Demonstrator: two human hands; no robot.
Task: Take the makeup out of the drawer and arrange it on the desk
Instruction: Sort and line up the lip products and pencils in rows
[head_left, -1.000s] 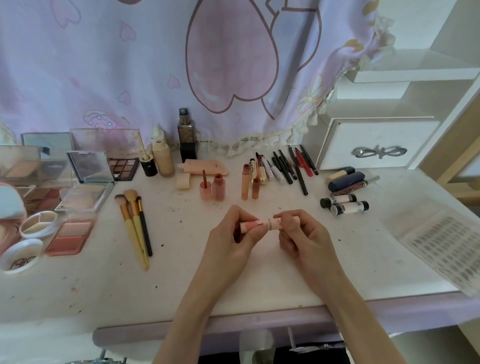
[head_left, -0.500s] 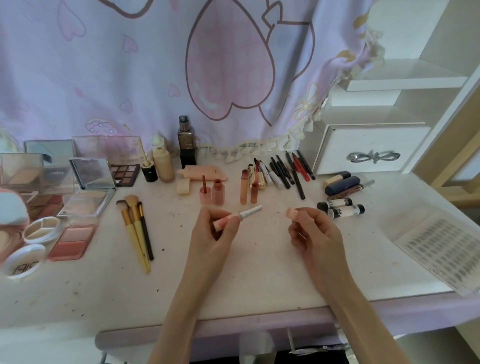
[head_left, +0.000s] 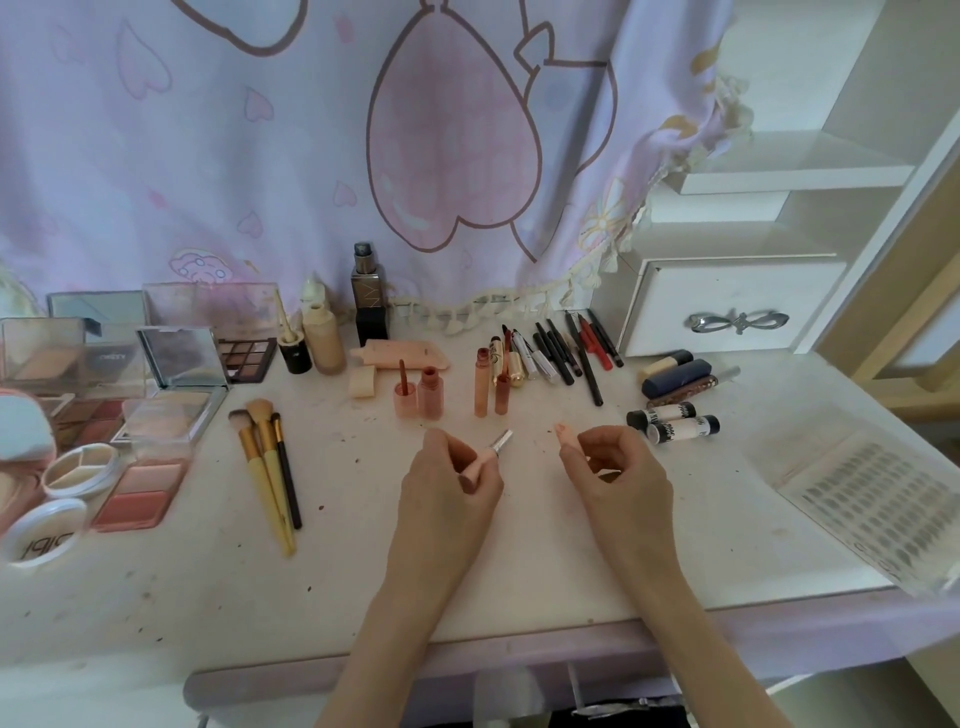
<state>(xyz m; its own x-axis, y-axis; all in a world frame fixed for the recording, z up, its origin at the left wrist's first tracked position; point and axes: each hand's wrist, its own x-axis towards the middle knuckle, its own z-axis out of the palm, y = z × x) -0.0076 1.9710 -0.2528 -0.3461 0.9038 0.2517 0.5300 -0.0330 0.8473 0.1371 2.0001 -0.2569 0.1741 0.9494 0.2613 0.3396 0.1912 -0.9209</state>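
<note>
Pinching uncapped lipstick (head_left: 485, 457) in left hand (head_left: 452, 488), cap (head_left: 563, 434) in right hand (head_left: 618, 473) at 3 o'clock, probably checking shade.

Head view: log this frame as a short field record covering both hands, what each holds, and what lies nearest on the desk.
left hand: holds pink tube, silver end pointing up and right
right hand: pinches pink cap
tube state: uncapped, the two parts apart
desk: white, speckled
behind hands: lip tints standing upright
left of hands: brushes lying side by side
right of hands: two black-capped tubes lying flat
drawer: closed, at back right
</note>
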